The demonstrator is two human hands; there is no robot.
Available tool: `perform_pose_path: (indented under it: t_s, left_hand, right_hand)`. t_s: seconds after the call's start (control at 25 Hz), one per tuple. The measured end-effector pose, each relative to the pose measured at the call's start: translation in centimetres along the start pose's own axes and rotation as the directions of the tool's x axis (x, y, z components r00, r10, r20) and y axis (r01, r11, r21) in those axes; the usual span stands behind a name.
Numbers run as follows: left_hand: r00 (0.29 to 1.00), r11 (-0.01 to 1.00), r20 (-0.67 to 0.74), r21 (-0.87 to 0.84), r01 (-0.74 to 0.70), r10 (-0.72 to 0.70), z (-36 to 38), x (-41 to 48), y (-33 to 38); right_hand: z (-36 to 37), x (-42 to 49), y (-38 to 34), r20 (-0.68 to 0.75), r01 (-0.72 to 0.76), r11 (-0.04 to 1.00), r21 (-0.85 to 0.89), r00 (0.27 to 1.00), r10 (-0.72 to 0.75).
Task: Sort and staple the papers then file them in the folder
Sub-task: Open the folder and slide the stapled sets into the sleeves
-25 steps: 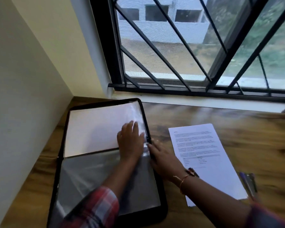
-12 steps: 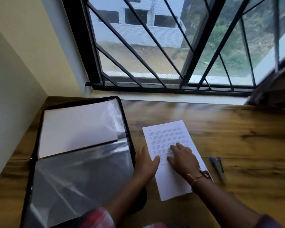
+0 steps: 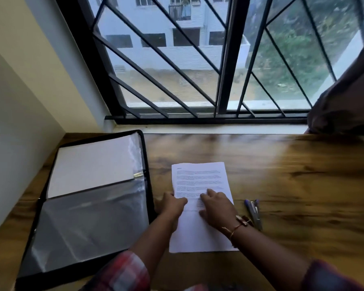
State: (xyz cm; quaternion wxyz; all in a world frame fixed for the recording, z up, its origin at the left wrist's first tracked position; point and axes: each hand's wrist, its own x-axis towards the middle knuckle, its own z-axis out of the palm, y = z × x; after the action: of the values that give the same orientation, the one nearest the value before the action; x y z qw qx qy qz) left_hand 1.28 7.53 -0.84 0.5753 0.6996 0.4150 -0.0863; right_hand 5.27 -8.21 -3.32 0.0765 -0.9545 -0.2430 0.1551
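A printed white paper (image 3: 200,177) lies flat on the wooden table (image 3: 292,175), right of the folder. My left hand (image 3: 171,204) rests at the paper's left edge, thumb on the sheet. My right hand (image 3: 218,207) lies flat on the middle of the sheet with fingers spread. The black folder (image 3: 146,164) lies open at the left; its upper plastic sleeve holds white sheets (image 3: 93,164), and its lower sleeve (image 3: 88,225) shows only grey plastic. A blue and silver stapler (image 3: 253,211) lies just right of the paper, beside my right wrist.
A barred window (image 3: 225,80) and its sill run along the table's far edge. A cream wall (image 3: 19,122) borders the left side. Dark fabric (image 3: 345,106) hangs at the far right corner.
Both hands left the folder's sleeve and moved right onto the loose paper. The camera view shifted right and up.
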Motion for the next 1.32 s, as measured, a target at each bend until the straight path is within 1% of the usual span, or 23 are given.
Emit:
perform_pose_path:
  t_s: [0.08,0.2,0.28,0.32,0.36,0.4,0.48,0.52,0.6,0.68,0.72,0.8,0.84,0.88,0.96,1.0,1.08,1.12,1.16,1.2,1.24,1.28,1.32]
  left_hand:
    - [1.000,0.999,0.016,0.038,-0.003,0.003,0.7,-0.2,0.4]
    - [1.000,0.999,0.008,-0.045,-0.021,0.021,1.6,-1.1,0.7]
    - [1.000,0.995,-0.016,-0.097,0.003,-0.004,1.3,-2.0,0.2]
    - [1.000,0.991,-0.029,-0.132,-0.015,0.011,1.0,-2.3,-0.3]
    - [0.997,0.989,-0.046,-0.128,-0.070,0.065,0.8,-2.8,-0.5]
    - [0.988,0.986,-0.062,-0.078,-0.149,0.144,0.4,-3.4,-0.4]
    - [0.937,0.934,-0.051,0.109,-0.339,0.346,-0.5,-4.4,0.6]
    - [0.905,0.893,-0.025,0.179,-0.414,0.424,-1.1,-4.9,1.5]
    - [0.859,0.822,0.036,0.273,-0.500,0.510,-2.8,-5.4,3.5]
    - [0.838,0.759,0.114,0.372,-0.534,0.534,-5.0,-5.6,5.6]
    - [0.839,0.740,0.132,0.412,-0.531,0.529,-6.2,-5.9,6.7]
    - [0.841,0.727,0.133,0.444,-0.523,0.524,-8.1,-6.2,8.7]
    - [0.840,0.721,0.126,0.456,-0.522,0.528,-8.9,-6.3,9.5]
    - [0.838,0.713,0.121,0.469,-0.521,0.532,-9.4,-6.4,10.2]
    - [0.842,0.694,0.096,0.521,-0.497,0.531,-10.2,-6.0,11.1]
    - [0.843,0.685,0.078,0.546,-0.482,0.531,-10.4,-5.8,11.4]
    - [0.839,0.679,0.027,0.573,-0.459,0.544,-10.5,-5.1,11.5]
    - [0.829,0.682,-0.016,0.577,-0.449,0.559,-10.4,-4.7,11.4]
    - [0.800,0.677,-0.089,0.593,-0.437,0.594,-10.1,-4.3,11.0]
    - [0.743,0.667,-0.193,0.621,-0.413,0.640,-9.9,-4.0,10.3]
    - [0.661,0.658,-0.308,0.651,-0.378,0.684,-9.7,-3.8,9.5]
    - [0.585,0.675,-0.413,0.652,-0.345,0.698,-9.5,-3.4,8.2]
    - [0.551,0.713,-0.488,0.620,-0.327,0.677,-9.3,-3.1,6.8]
  right_hand:
    - [0.0,-0.2,0.9,0.000,0.062,0.998,0.004,0.998,-0.062]
    - [0.1,-0.3,2.0,-0.014,0.123,0.992,0.027,0.992,-0.123]
    - [0.1,-0.4,2.2,-0.013,0.133,0.990,0.053,0.991,-0.132]
    - [0.0,-0.4,2.3,-0.009,0.140,0.988,0.058,0.990,-0.140]
    - [-0.2,-0.3,2.4,-0.008,0.147,0.987,0.070,0.989,-0.146]
    - [-0.6,-0.1,2.6,-0.014,0.148,0.984,0.104,0.989,-0.147]
    - [-2.2,0.6,2.9,-0.074,0.151,0.962,0.229,0.988,-0.137]
    - [-3.3,1.2,3.1,-0.141,0.162,0.941,0.296,0.982,-0.125]
    - [-6.2,2.4,3.5,-0.279,0.192,0.905,0.378,0.956,-0.087]
    - [-9.2,3.4,3.8,-0.381,0.209,0.880,0.427,0.924,-0.035]
    - [-10.6,3.6,3.9,-0.420,0.222,0.858,0.464,0.908,-0.008]
    - [-13.1,4.0,4.5,-0.450,0.291,0.776,0.559,0.893,-0.011]
    - [-14.0,4.2,4.8,-0.423,0.339,0.712,0.615,0.904,-0.065]
    - [-14.5,4.4,5.1,-0.381,0.379,0.665,0.644,0.912,-0.152]
    - [-15.1,4.7,5.5,-0.322,0.440,0.657,0.612,0.897,-0.301]
    - [-15.1,4.7,5.4,-0.301,0.450,0.661,0.601,0.893,-0.335]
    - [-14.9,4.9,5.1,-0.294,0.457,0.653,0.604,0.889,-0.350]
    - [-14.7,5.0,4.8,-0.307,0.459,0.645,0.611,0.888,-0.342]
    - [-14.4,5.0,4.6,-0.321,0.455,0.639,0.620,0.890,-0.322]
    - [-14.2,5.1,4.5,-0.339,0.443,0.635,0.633,0.896,-0.287]
    - [-14.1,5.2,4.6,-0.357,0.421,0.638,0.645,0.904,-0.236]
    - [-13.9,5.3,4.8,-0.367,0.387,0.644,0.660,0.914,-0.173]
    - [-13.7,5.4,5.2,-0.372,0.346,0.648,0.678,0.923,-0.103]
